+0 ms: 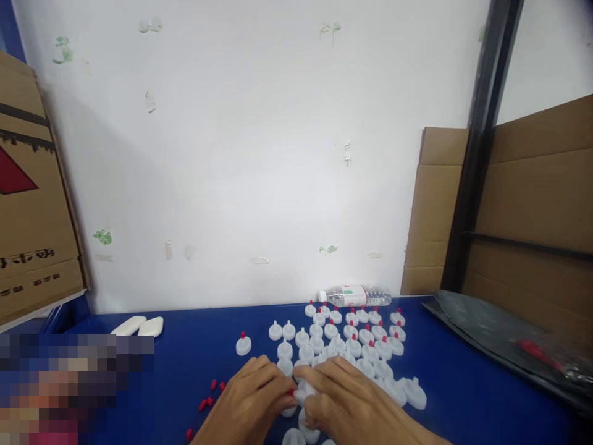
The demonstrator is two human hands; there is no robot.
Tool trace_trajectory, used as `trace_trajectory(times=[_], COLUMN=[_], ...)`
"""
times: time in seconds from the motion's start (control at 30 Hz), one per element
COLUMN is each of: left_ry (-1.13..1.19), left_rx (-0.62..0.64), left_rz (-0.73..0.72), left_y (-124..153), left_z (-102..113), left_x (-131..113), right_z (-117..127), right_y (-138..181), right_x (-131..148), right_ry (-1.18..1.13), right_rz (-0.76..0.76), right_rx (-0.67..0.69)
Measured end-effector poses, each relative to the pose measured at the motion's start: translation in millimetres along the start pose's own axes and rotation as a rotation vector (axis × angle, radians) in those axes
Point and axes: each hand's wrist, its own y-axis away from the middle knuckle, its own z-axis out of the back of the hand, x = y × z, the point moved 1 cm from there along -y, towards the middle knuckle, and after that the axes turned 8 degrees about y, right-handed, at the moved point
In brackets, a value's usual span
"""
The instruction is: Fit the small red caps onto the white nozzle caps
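Note:
My right hand [345, 395] is closed around a white nozzle cap [303, 393], its spout tilted to the left. Against that spout, my left hand [252, 392] pinches a small red tip cap [291, 392], mostly hidden by the fingers. Bare white nozzle caps [285, 349] stand beneath and beyond both hands. Farther back are several white caps with red tips [369, 351], and one more red-tipped cap [243, 345] sits apart on the left. Loose red tip caps [202, 405] lie on the blue table left of my left hand.
A clear plastic bottle [354, 296] lies against the wall. Two white rounded objects [151, 326] rest at the left rear of the blue table [185, 352]. Cardboard boxes [37, 204] flank the left side. A dark plastic bag [500, 334] covers the right edge. The lower left corner is pixelated.

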Motion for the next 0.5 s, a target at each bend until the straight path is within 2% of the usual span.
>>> trace_trajectory(times=[0.17,0.33,0.43,0.5], left_ry=[0.126,0.075,0.179,0.252], left_rx=[-0.013,0.005,-0.029,-0.117], left_rz=[0.113,0.159,0.263,0.365], left_y=[3,5,3,0], left_z=[-1,-3,0,6], left_x=[-2,-1,0,3], right_z=[13,5,-1,-1], right_y=[-7,-4,-3,-3], right_x=[4,1,-2,-8], right_ry=[0.092,0.094,0.003,-0.111], right_rz=[0.037,0.076,0.016,-0.084], right_rx=[-0.05,-0.068,-0.106,-0.05])
